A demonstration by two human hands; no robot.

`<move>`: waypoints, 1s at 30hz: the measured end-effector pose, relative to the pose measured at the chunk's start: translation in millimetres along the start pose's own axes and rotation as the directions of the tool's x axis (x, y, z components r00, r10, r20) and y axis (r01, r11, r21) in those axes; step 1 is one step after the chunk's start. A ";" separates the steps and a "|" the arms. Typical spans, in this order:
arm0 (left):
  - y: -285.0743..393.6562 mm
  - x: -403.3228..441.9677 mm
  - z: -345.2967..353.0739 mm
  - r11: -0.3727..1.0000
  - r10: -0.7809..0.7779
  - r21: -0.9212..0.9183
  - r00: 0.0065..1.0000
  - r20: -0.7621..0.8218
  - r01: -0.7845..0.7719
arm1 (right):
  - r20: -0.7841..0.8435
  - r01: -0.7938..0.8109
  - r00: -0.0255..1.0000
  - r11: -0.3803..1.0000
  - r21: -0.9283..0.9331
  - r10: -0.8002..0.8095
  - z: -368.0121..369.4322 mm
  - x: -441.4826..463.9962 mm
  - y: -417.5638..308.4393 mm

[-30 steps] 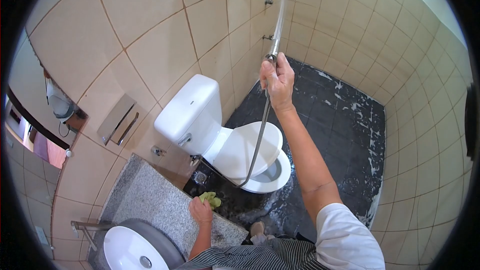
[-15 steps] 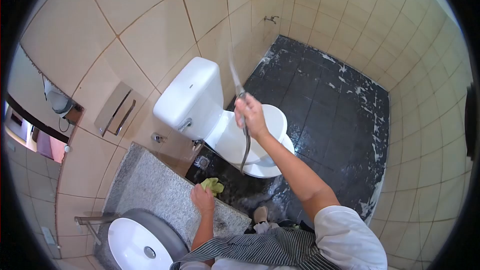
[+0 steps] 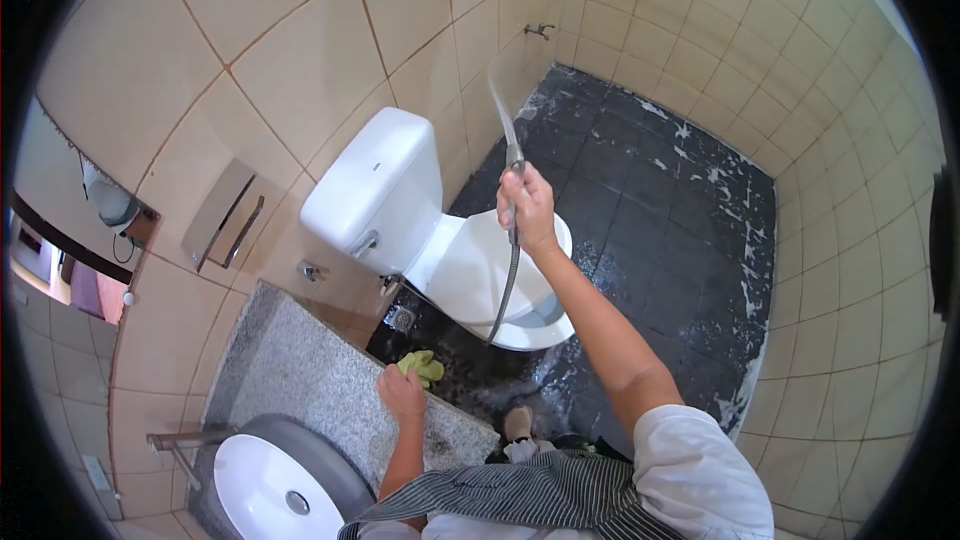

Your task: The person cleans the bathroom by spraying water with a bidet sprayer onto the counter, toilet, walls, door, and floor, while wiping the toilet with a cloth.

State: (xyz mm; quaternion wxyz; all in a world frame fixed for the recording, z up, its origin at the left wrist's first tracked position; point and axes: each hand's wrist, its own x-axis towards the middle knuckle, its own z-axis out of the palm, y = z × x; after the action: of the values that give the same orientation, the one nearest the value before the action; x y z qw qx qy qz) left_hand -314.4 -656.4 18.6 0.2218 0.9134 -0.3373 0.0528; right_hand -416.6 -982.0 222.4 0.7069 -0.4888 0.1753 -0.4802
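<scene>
My right hand (image 3: 528, 208) is wrapped round a hand sprayer (image 3: 514, 156) above the toilet (image 3: 400, 190). A jet of water (image 3: 502, 105) leaves its nozzle toward the far tiled wall and floor. From the handle, a flexible metal hose (image 3: 508, 285) hangs down in front of the toilet. My left hand (image 3: 402, 393) is low beside the granite counter's edge, its fingers closed on a crumpled yellow-green cloth (image 3: 424, 369). Part of that hand's grip is hidden from above.
White foam lies along the edges of the wet dark floor (image 3: 650, 230). On the left are a granite counter (image 3: 300, 360), a white basin (image 3: 265, 490), a metal paper holder (image 3: 222, 215) and a mirror (image 3: 75, 200). A wall tap (image 3: 540, 31) sits at the back.
My right hand has moved right and slightly farther out with the sprayer, and the water jet has shifted right with it. My left hand keeps hold of the cloth in nearly the same place.
</scene>
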 end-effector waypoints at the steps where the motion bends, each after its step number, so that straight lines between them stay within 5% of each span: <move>1: -0.1 0.7 0.2 1.000 0.020 -0.002 1.000 -0.024 -0.020 | 0.007 0.051 0.999 0.998 -0.049 -0.050 -1.4 -0.2 3.7; 7: -0.3 1.2 1.6 1.000 0.020 -0.003 1.000 -0.018 -0.020 | -0.006 0.319 0.946 0.937 -0.144 -0.323 -2.4 19.1 -12.4; 12: -0.6 1.3 1.5 1.000 0.017 0.009 1.000 -0.006 -0.017 | -0.059 0.336 0.939 0.940 -0.061 -0.340 -4.4 22.6 -21.5; 22: 0.7 0.1 2.8 0.999 0.032 -0.011 0.999 -0.035 -0.032 | -0.078 -0.030 0.996 0.983 0.182 0.045 -18.3 -8.9 24.4; 30: -1.9 -0.2 5.6 0.999 0.021 0.027 1.000 -0.015 -0.020 | 0.015 -0.443 0.892 0.866 0.232 0.453 -23.1 -46.0 43.0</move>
State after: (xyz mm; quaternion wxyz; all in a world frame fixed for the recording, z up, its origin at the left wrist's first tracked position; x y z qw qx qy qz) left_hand -313.6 -657.4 12.8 0.2115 0.9124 -0.3442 0.0665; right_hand -433.3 -952.3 164.6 0.8470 -0.3403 0.2412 -0.3297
